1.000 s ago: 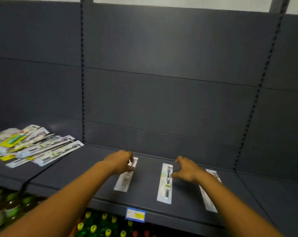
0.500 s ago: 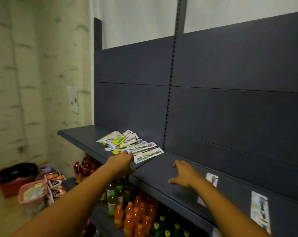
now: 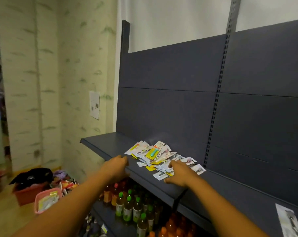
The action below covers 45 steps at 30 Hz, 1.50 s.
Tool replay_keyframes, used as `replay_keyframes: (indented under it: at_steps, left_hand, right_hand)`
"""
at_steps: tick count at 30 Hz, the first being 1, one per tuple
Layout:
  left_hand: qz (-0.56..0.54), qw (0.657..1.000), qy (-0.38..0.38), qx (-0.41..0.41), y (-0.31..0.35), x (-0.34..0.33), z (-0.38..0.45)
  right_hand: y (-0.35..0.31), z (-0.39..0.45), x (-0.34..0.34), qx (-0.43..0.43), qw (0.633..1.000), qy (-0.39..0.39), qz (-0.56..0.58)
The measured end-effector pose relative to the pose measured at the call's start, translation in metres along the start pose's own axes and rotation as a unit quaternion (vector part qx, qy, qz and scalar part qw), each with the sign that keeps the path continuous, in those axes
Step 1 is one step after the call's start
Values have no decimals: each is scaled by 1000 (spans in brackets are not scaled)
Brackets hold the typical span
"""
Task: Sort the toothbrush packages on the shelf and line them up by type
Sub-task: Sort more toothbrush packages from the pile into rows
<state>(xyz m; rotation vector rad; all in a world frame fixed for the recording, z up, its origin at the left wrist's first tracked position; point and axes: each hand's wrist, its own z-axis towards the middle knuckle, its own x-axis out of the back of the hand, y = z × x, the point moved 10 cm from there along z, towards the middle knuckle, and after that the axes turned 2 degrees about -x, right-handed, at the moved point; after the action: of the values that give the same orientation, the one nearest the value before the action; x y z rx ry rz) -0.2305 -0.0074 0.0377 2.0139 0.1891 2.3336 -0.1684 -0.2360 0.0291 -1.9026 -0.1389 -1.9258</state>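
A loose pile of toothbrush packages [image 3: 159,157] lies on the dark grey shelf [image 3: 109,142], towards its left end and close to the back panel [image 3: 170,108]. They overlap at odd angles, so most are partly covered and their print is too blurred to read. One on top shows a teal handle on a yellow card [image 3: 153,153].

The right hand [image 3: 180,173] rests on the near right edge of the pile, fingers spread flat over a few packages. The palm hides what lies beneath, so I cannot tell whether it grasps any.

The left hand [image 3: 116,165] sits at the shelf's front lip, left of the pile, fingers curled; whether it holds the edge is unclear.

One separate package [image 3: 289,220] lies far right, cut off by the frame edge. Bottled drinks [image 3: 131,205] stand on the lower shelf, half hidden by both forearms.
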Motion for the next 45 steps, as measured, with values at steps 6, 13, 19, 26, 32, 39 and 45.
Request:
replay_keyframes:
  at_steps: [6,13,19,26,32,39,45]
  left_hand:
    - [18,999,-36,-37,-33,-28,54]
    - [8,998,-37,-53,-57,-48,150]
    - [-30,995,-76,-57,-60,-68,235]
    - [-27,995,-73,-62,-57,-104,312]
    - [-75,986,-115,-97,-60,-121,350]
    - [-197,952,-177,-153,-73,-127,365]
    - [-403,882,-214,-119,-92,-121,359]
  right_hand:
    - [-15,60,-18,-18,1000,-8,15]
    - [-21,163,-28,-21,1000,17,9]
    - [12,233,-28,-64,997,18,50]
    - [49,267,-14,-113,988,64,81]
    - [61,268,-7,-196,973,95,75]
    - [53,250,-14,-284,943,136,109]
    - [55,215,4,-330,923,174,97]
